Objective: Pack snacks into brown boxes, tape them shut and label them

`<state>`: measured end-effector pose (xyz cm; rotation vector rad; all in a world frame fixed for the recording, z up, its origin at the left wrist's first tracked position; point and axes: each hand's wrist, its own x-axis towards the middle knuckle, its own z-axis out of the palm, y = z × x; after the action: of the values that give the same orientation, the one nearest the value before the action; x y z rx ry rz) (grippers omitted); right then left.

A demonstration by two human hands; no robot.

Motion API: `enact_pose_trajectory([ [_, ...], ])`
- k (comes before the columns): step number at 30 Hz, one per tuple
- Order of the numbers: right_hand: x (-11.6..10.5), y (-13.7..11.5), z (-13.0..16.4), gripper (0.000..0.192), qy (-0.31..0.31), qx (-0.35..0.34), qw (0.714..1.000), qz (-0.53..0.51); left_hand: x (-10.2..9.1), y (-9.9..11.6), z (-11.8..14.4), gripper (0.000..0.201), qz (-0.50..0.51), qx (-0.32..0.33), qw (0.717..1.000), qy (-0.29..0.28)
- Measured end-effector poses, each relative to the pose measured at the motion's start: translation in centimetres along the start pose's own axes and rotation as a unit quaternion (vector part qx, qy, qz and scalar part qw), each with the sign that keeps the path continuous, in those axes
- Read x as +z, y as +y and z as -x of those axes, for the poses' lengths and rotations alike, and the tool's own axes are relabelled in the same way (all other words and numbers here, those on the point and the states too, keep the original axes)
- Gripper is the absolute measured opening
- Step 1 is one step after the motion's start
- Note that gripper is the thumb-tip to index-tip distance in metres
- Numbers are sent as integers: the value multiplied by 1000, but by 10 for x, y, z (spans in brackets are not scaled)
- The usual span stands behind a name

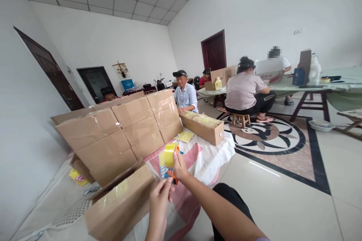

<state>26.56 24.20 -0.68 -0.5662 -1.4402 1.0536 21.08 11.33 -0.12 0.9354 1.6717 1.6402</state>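
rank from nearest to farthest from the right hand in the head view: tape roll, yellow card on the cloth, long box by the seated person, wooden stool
1. tape roll, held in the right hand
2. yellow card, just beyond on the cloth
3. long box, farther back and right
4. wooden stool, out on the patterned floor

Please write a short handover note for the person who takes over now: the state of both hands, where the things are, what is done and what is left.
Right hand: holds the orange tape dispenser with its yellow roll of clear tape.
Left hand: fingers pinched, it seems on the tape end; the tape itself is hard to see.
Long brown cardboard box: lies just left of the hands, its top already glossy with tape.
Done: stack of taped brown boxes behind it.
Left: apparently the rest of this box; the long box further back also looks taped.
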Motion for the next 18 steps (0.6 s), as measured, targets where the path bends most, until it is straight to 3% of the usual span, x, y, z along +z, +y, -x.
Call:
enact_pose_trajectory([
  [4,2,-8,-4,46,51,54,994,-76,3,-4,1,68,8,-16,1000,-21],
  [13,-9,-17,-23,41,69,194,963,-174,9,-36,-1,71,-53,11,998,-22],
  [16,-12,-17,-28,39,42,235,955,-178,5,-41,-1,71,-77,13,995,-59],
  [18,-12,-14,-29,40,16,215,965,-150,3,-38,-1,72,-82,6,994,-73],
])
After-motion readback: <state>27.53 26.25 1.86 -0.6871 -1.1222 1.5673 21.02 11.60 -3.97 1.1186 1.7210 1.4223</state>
